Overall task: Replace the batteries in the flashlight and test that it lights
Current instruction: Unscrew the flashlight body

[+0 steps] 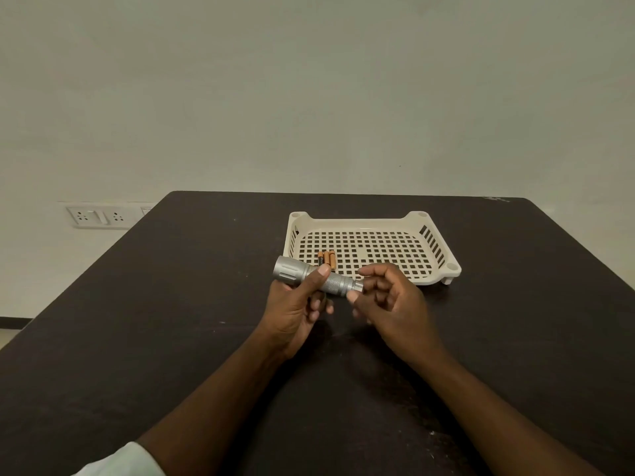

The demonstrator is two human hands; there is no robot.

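A silver flashlight (299, 271) is held level above the dark table, its wide head pointing left. My left hand (297, 310) wraps its middle, thumb on top. My right hand (391, 300) pinches the tail end of the flashlight between thumb and fingertips. Three orange and black batteries (326, 258) lie side by side in the front left corner of a cream perforated tray (426, 266), just behind the flashlight.
The dark table (171, 321) reaches back to a pale wall. A wall socket panel (99, 216) sits to the left, below table level. A pale sleeve (127, 462) shows at the bottom left.
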